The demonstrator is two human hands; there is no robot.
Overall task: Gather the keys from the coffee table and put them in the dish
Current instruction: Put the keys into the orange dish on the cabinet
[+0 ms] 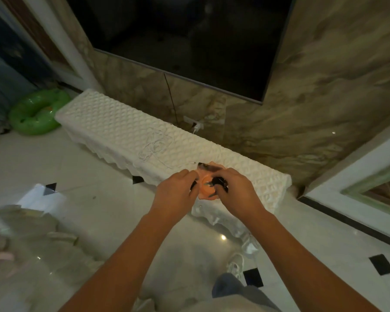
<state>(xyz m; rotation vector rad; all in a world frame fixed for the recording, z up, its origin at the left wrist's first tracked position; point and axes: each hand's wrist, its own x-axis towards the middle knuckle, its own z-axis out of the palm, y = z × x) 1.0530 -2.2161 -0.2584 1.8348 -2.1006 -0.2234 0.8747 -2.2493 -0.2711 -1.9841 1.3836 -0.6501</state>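
An orange dish (206,186) with a wavy rim sits on the near edge of a long white cloth-covered cabinet (113,127). My right hand (236,192) hovers over the dish, its fingers closed on a black key fob with keys (220,183) that hangs into the dish. My left hand (175,192) is at the dish's left rim, fingers curled around something dark (193,185), partly hidden. Both hands cover much of the dish.
A coiled white cable (154,146) lies on the cabinet's cloth. A large dark TV screen (189,41) hangs on the marble wall above. A green inflatable ring (35,113) lies on the floor at left. A glass table edge (20,233) is at lower left.
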